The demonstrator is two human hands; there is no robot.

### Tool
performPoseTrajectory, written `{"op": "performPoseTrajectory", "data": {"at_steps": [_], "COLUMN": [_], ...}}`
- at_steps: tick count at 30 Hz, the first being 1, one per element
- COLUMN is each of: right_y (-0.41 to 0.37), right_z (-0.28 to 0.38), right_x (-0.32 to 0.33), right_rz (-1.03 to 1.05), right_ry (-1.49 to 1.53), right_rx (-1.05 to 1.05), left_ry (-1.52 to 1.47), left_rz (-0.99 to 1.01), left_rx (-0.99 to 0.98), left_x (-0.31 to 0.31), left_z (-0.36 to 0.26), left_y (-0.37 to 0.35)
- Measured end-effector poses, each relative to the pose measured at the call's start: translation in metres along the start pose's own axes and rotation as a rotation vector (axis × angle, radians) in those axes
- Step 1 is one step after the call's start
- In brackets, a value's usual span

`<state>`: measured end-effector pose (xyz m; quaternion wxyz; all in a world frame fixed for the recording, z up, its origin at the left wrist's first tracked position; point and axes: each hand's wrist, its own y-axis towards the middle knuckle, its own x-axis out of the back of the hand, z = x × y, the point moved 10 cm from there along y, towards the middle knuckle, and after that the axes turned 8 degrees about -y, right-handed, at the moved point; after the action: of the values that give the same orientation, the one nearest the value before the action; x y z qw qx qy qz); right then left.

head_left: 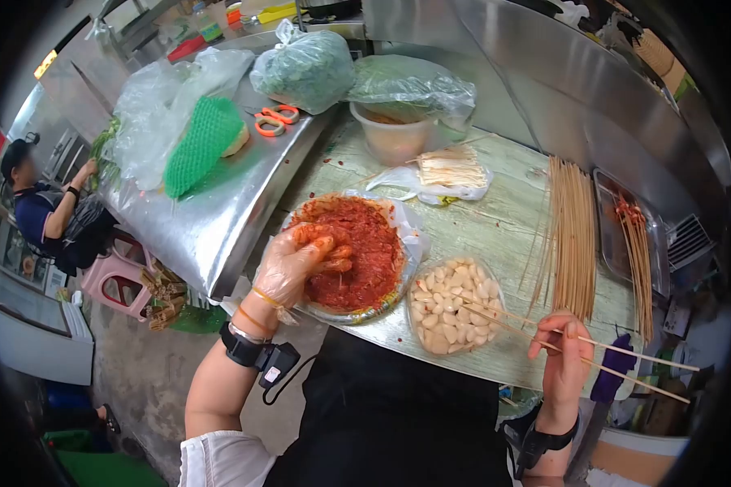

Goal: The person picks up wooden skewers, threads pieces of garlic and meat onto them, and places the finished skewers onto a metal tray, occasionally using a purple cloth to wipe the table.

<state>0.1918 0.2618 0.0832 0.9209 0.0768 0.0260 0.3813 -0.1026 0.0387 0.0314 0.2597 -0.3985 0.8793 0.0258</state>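
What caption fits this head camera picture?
Gloved left hand in the red minced filling; bare right hand holds thin wooden skewers.

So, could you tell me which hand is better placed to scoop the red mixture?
Probably the left: the gloved left hand rests on the red mixture, while the right hand is busy holding two skewers.

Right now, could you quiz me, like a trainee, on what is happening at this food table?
1. True or false: the right hand holds orange scissors.
2. The gloved left hand touches: A) the peeled garlic, B) the red mixture, C) the metal tray.
3. What lies in a loose bundle between the garlic bowl and the tray?
Key: 1 false, it holds thin skewers; 2 B; 3 wooden skewers.
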Motion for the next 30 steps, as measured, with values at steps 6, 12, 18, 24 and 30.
{"op": "performPoseTrajectory", "data": {"at_steps": [6, 12, 18, 24, 30], "right_y": [0.001, 0.014, 0.028, 0.045, 0.066], "right_z": [0.003, 0.010, 0.014, 0.012, -0.008], "right_x": [0.016, -0.013, -0.022, -0.031, -0.040], "right_rz": [-0.061, 0.057, 0.088, 0.099, 0.107], "right_ry": [-0.089, -0.135, -0.222, -0.414, -0.367], "right_rx": [-0.051, -0.065, -0.045, 0.010, -0.152], "left_ry": [0.185, 0.215, 0.150, 0.086, 0.303], "left_rz": [-0.002, -0.085, -0.149, -0.213, -0.166], "left_rx": [-0.223, -0.271, -0.272, -0.273, -0.318], "left_x": [-0.006, -0.003, -0.013, -0.014, -0.021], "left_z": [-0.006, 0.007, 0.030, 0.034, 0.030], "left_y": [-0.004, -0.007, -0.008, -0.012, -0.012]}}
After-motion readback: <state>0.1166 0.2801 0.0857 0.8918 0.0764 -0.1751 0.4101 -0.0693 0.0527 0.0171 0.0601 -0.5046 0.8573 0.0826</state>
